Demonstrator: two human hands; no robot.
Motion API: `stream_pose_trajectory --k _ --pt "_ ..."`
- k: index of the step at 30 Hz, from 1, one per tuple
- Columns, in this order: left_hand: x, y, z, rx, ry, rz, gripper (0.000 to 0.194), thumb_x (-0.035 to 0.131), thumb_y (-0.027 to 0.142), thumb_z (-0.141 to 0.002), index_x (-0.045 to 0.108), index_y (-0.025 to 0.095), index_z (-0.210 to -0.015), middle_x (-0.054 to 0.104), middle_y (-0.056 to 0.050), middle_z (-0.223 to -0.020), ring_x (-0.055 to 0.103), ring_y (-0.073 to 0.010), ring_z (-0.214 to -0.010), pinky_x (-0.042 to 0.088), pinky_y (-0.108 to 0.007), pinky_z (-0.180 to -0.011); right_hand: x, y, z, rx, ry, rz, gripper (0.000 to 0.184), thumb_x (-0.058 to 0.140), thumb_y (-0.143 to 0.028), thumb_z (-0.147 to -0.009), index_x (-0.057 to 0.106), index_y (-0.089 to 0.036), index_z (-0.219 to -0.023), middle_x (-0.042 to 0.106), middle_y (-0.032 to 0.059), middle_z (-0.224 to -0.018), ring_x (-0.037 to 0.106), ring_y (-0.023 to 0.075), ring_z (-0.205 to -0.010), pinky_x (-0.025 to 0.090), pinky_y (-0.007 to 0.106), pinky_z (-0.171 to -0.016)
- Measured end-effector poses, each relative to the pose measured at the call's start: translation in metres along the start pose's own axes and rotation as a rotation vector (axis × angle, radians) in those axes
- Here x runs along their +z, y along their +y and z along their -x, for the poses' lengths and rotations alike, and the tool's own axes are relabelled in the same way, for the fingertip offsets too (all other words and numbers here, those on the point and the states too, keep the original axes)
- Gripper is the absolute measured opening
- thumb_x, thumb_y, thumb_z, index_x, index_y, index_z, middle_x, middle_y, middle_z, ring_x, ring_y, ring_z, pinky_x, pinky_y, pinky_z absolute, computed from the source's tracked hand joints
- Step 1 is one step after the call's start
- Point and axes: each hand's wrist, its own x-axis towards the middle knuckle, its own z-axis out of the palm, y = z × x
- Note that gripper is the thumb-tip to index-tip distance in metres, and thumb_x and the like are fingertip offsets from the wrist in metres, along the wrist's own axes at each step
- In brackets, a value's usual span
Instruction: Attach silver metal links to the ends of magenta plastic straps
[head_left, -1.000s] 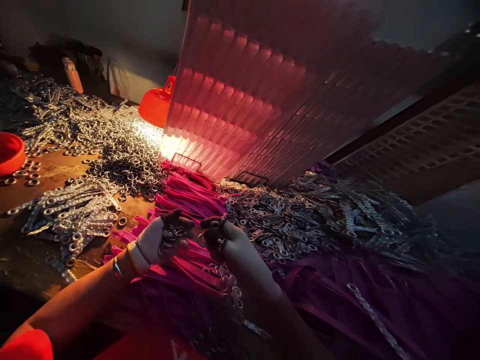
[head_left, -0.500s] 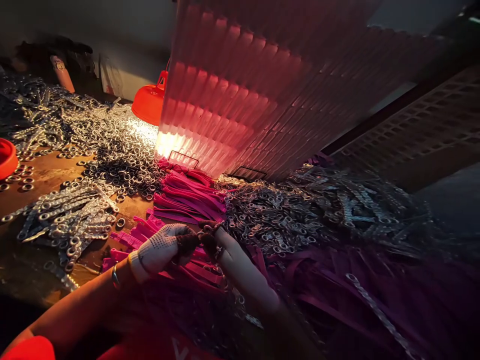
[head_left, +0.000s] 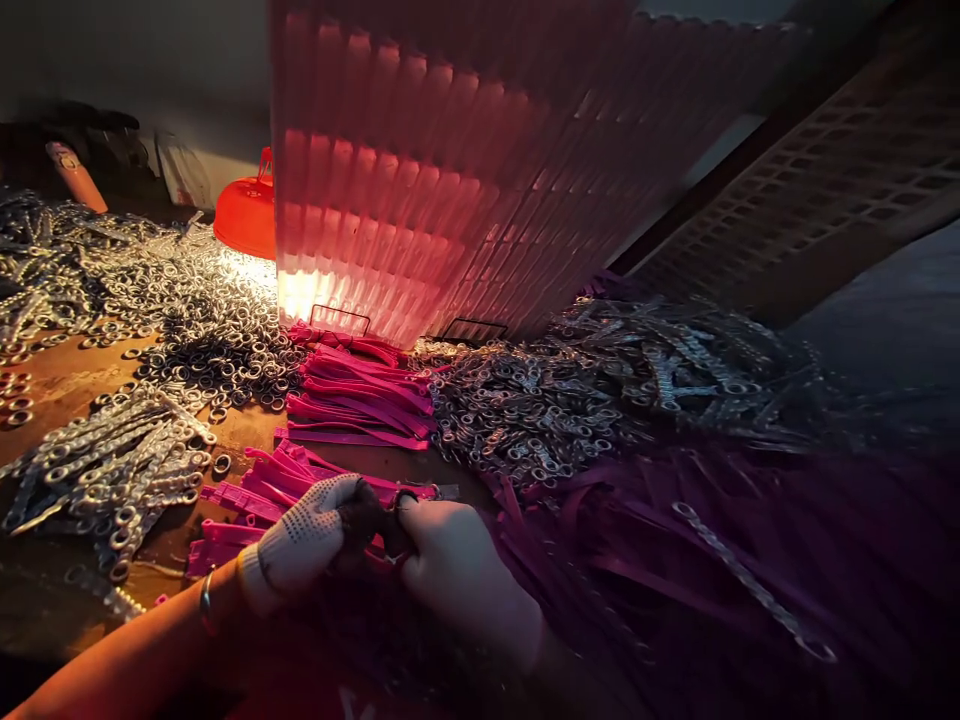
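Plainly two hands (head_left: 307, 535) (head_left: 469, 565), one lamp (head_left: 246, 217), many straps (head_left: 360, 405)

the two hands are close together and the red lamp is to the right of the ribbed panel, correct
Not quite: the red lamp is to the left of the ribbed panel, as the head view shows. The left hand and the right hand are indeed close together.

Lit red lamp (head_left: 246, 218), translucent ribbed panel (head_left: 375, 185)

Rings (head_left: 225, 345) left of straps (head_left: 360, 405), lamp (head_left: 246, 218) behind rings, panel (head_left: 390, 200) behind straps
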Motion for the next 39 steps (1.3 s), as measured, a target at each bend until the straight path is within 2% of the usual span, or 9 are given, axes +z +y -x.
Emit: stream_pose_trajectory --k 4,9,12,17,22,26,32,36,39 --pt "-0.003 0.011 -0.004 -0.027 -0.08 -0.084 0.024 0.052 0.039 -0.089 0.053 0.017 -0.077 0.048 0.004 -0.054 0.036 -0.0079 -0.045 0.028 -0.02 -0.042 0.006 0.006 0.005 -0.017 0.071 -0.006 0.006 0.056 -0.014 -0.07 0.059 -0.018 -0.068 0.068 0.0064 -0.067 0.057 0.0163 -0.057 0.021 0.029 -0.054" --pt "-0.012 0.035 -0.012 0.083 -0.197 -0.42 0.008 0.063 0.023 -0.077 0.06 0.015 -0.074 0.061 -0.001 -0.074 0.049 -0.0095 -0.065 0.037 -0.018 -0.058 -0.002 0.02 0.003 -0.114 -0.036 -0.17 0.012 0.054 -0.012 -0.075 0.06 -0.02 -0.067 0.068 0.0025 -0.065 0.055 0.0142 -0.056 0.023 0.027 -0.053" --pt "-0.004 0.034 -0.017 -0.044 -0.19 -0.234 0.02 0.058 0.033 -0.083 0.054 0.017 -0.072 0.053 0.002 -0.061 0.042 -0.0076 -0.051 0.032 -0.018 -0.046 -0.009 0.027 0.0 -0.166 0.007 -0.205 0.016 0.053 -0.016 -0.078 0.057 -0.02 -0.062 0.064 0.0015 -0.059 0.05 0.0129 -0.052 0.022 0.027 -0.052" --pt "0.016 0.023 -0.034 -0.188 -0.077 0.142 0.03 0.057 0.044 -0.081 0.047 0.019 -0.069 0.041 0.006 -0.046 0.031 -0.0057 -0.037 0.021 -0.018 -0.036 0.01 0.035 -0.004 -0.17 0.357 -0.174 0.011 0.055 -0.024 -0.074 0.063 -0.018 -0.072 0.065 0.0067 -0.065 0.053 0.0165 -0.057 0.028 0.028 -0.056" --pt "0.031 0.021 -0.058 -0.291 -0.024 0.255 0.025 0.061 0.04 -0.072 0.05 0.018 -0.069 0.037 0.008 -0.047 0.027 -0.0043 -0.035 0.019 -0.016 -0.035 0.023 0.047 -0.004 0.095 0.218 -0.395 0.016 0.048 -0.017 -0.078 0.063 -0.02 -0.074 0.066 0.0039 -0.067 0.053 0.016 -0.059 0.032 0.026 -0.055" --pt "0.032 0.024 -0.086 -0.179 -0.1 -0.039 0.023 0.054 0.04 -0.08 0.055 0.018 -0.075 0.04 0.006 -0.051 0.032 -0.0063 -0.038 0.026 -0.018 -0.038 0.017 0.068 -0.001 0.149 0.204 -0.518 0.016 0.048 -0.02 -0.079 0.062 -0.02 -0.071 0.067 0.0042 -0.07 0.054 0.0172 -0.063 0.035 0.027 -0.057" --pt "0.028 0.022 -0.158 0.127 -0.03 -1.178 0.012 0.061 0.026 -0.08 0.067 0.016 -0.079 0.064 -0.007 -0.078 0.061 -0.02 -0.077 0.047 -0.029 -0.071 0.025 0.105 -0.002 0.35 0.468 -0.664 0.021 0.043 -0.029 -0.082 0.059 -0.019 -0.072 0.06 0.0019 -0.065 0.05 0.0176 -0.063 0.037 0.028 -0.057" --pt "0.042 0.005 -0.189 0.1 -0.007 -1.308 0.019 0.059 0.017 -0.08 0.069 0.011 -0.094 0.065 -0.016 -0.098 0.064 -0.03 -0.092 0.049 -0.041 -0.082 0.04 0.112 -0.001 0.342 0.455 -0.762 0.023 0.044 -0.028 -0.082 0.064 -0.018 -0.079 0.063 0.002 -0.069 0.051 0.0185 -0.066 0.043 0.03 -0.062" --pt "0.044 -0.001 -0.196 0.109 -0.035 -1.333 0.021 0.056 0.014 -0.081 0.069 0.01 -0.096 0.065 -0.016 -0.096 0.065 -0.0292 -0.09 0.049 -0.041 -0.081 0.043 0.114 0.003 0.332 0.449 -0.768 0.026 0.044 -0.023 -0.082 0.069 -0.018 -0.089 0.067 0.0042 -0.075 0.055 0.0203 -0.071 0.047 0.034 -0.071"
